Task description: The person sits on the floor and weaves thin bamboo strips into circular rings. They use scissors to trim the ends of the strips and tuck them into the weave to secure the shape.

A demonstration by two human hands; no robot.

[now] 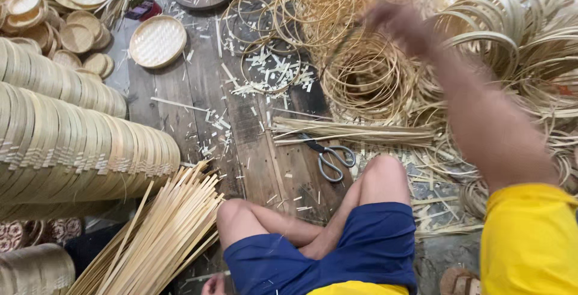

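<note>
Right hand (400, 27) is reaching far forward, blurred, into the bamboo hoops (367, 78); grip: I cannot tell. Hoops are lying ahead and right of my knees. Left hand (212, 284) is resting low by the bamboo strips (162, 235), barely showing. Scissors (330, 156) are lying between.

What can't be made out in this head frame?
- Right hand, head view: motion-blurred over the bamboo rings; can't tell whether it grips one.
- Left hand: cut off by the bottom edge; only a sliver shows beside the strips.
- Scissors: blade tips hidden under the splint bundle.
- Dark object by the woven tray: too small to identify.
</note>
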